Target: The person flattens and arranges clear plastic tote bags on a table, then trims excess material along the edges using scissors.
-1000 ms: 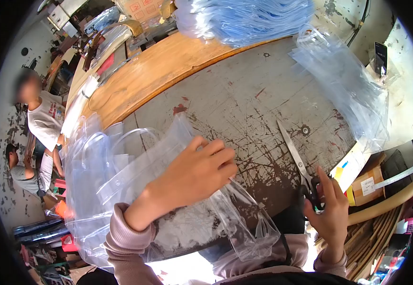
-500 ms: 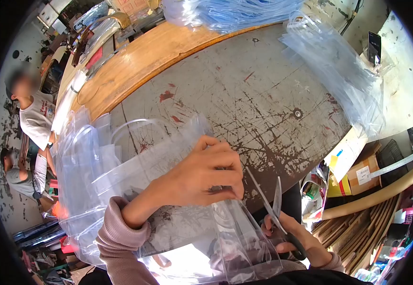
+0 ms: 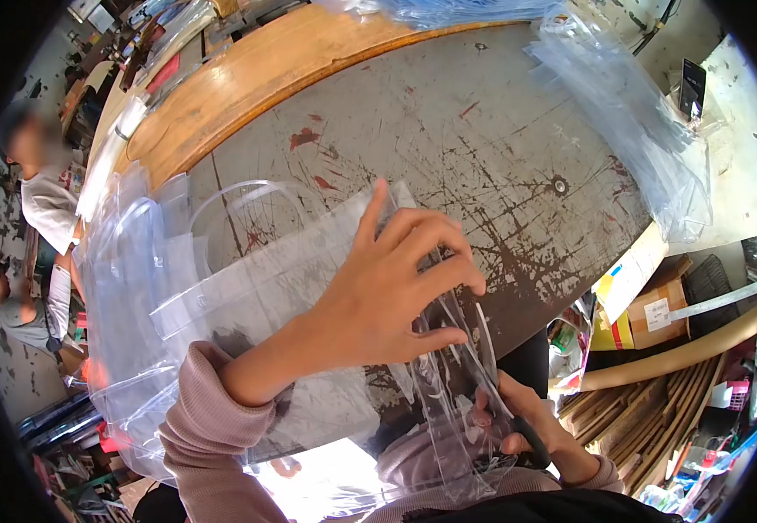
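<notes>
My left hand (image 3: 400, 292) is over the table's near part, palm down, with its fingers spread and thumb apart. Beneath it lies a clear plastic bag (image 3: 248, 279) with a looped handle. A folded length of clear plastic (image 3: 448, 410) runs from under my left fingers down toward my lap. In my right hand (image 3: 544, 427), at the lower right, is a pair of scissors (image 3: 531, 440) with black handles. Their blades point up and away from me beside the clear plastic, appearing nearly together. Whether the blades touch the plastic I cannot tell.
More clear bags (image 3: 126, 288) are piled at the left. Another stack of clear bags (image 3: 622, 131) lies at the far right, near a phone (image 3: 692, 87). The scratched grey table (image 3: 378, 131) has a wooden border (image 3: 248, 83). Two people are at the left; cardboard boxes (image 3: 657, 305) stand at the right.
My left hand has loosened from a pinch into spread fingers and moved slightly right. The scissor blades have come closer together. The clear plastic has shifted and my view has tilted a little.
</notes>
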Available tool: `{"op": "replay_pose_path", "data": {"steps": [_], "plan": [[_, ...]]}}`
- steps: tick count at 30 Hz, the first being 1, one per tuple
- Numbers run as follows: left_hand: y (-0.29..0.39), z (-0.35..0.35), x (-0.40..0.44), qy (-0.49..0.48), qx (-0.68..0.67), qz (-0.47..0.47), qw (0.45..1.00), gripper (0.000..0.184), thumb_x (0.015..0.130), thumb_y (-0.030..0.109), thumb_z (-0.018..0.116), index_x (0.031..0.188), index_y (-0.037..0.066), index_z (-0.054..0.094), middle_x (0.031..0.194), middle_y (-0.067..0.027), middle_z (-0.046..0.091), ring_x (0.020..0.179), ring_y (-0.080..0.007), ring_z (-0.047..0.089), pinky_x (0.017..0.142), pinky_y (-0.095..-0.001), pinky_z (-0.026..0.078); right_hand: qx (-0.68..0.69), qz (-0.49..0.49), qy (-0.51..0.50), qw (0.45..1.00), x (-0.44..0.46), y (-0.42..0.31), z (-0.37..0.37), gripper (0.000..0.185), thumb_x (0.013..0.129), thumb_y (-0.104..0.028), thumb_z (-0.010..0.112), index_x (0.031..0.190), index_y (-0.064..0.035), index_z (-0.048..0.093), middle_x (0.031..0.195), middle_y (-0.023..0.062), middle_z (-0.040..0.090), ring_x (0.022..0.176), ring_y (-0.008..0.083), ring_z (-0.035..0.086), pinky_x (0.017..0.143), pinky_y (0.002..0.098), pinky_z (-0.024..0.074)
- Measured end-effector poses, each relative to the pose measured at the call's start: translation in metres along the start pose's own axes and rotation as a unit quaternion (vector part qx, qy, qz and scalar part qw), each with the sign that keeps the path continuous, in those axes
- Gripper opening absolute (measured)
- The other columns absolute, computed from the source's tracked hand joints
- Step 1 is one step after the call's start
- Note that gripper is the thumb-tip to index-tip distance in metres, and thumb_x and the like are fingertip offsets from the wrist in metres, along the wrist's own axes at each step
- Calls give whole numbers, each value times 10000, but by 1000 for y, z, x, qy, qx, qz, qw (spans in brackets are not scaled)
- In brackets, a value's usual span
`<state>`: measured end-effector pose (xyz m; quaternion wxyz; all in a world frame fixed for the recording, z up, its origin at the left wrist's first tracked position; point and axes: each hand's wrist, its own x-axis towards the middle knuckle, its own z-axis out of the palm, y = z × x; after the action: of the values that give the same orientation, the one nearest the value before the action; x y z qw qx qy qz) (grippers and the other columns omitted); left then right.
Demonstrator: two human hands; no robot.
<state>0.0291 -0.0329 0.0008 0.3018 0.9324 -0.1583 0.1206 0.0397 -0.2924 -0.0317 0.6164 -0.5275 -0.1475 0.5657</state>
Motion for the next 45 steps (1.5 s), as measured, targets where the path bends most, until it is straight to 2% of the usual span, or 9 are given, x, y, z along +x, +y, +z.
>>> {"op": "replay_pose_path", "data": {"steps": [3,13,16,19,21,24,25,27,45], "plan": [[-3,1,-1,-10,16,-15,1000,378,666,380,768,953,197,604,1098,-15,493,1252,-280,373,1044,-664,42,-2,13,17,1000,-1,8,-4,750,593,-526,814,1016,-27,447,780,25,476,640,71,444,557,201,353],[-4,7,-2,5,52,-45,998,629,640,561,723,1118,196,541,1247,-94,402,1313,-366,254,997,-711,21,-105,-34,48,993,6,7,-1,779,572,-594,789,994,-33,450,760,30,494,644,85,461,556,224,364],[-5,7,-3,5,69,-39,997,682,634,602,708,1154,198,530,1252,-109,399,1316,-382,240,991,-711,27,-124,-1,46,991,7,-3,1,804,571,-634,767,999,-30,452,754,35,510,652,91,476,569,238,379],[-5,8,-3,7,56,-61,997,608,631,599,717,1047,186,557,1239,-107,407,1323,-387,228,990,-711,32,-140,4,38,989,4,-3,0,816,581,-651,749,1011,-25,453,755,39,523,660,90,484,578,235,384],[-7,7,-3,3,51,-54,997,501,617,565,749,831,160,546,1181,-82,429,1304,-368,257,993,-708,42,-140,-11,24,990,3,0,-2,682,662,-484,783,1020,-11,448,762,43,512,704,120,484,657,291,427],[-5,2,-2,-12,16,-53,998,486,592,490,796,677,143,466,1102,-51,437,1257,-336,306,1006,-691,51,-119,10,26,993,4,4,-3,844,586,-627,761,1059,-1,450,757,34,525,667,96,487,585,237,390],[-6,2,-2,-12,18,-51,998,486,592,490,796,677,143,466,1102,-51,437,1257,-336,306,1006,-691,51,-119,7,27,992,5,3,-3,844,586,-627,761,1059,-1,450,757,34,525,667,96,487,585,237,390],[-8,3,-3,8,-1,-47,999,479,595,480,787,654,127,470,1033,-49,437,1219,-326,325,1003,-693,71,-82,-39,-19,996,6,-3,-5,682,667,-468,785,1039,-8,446,788,46,510,717,121,480,654,278,417],[-10,7,1,38,-19,-105,994,491,602,467,788,627,110,452,1031,-57,428,1218,-325,322,1013,-670,55,-87,-26,21,996,-1,-28,8,541,785,-386,715,1069,-7,453,862,13,510,778,70,432,655,225,370]]}}
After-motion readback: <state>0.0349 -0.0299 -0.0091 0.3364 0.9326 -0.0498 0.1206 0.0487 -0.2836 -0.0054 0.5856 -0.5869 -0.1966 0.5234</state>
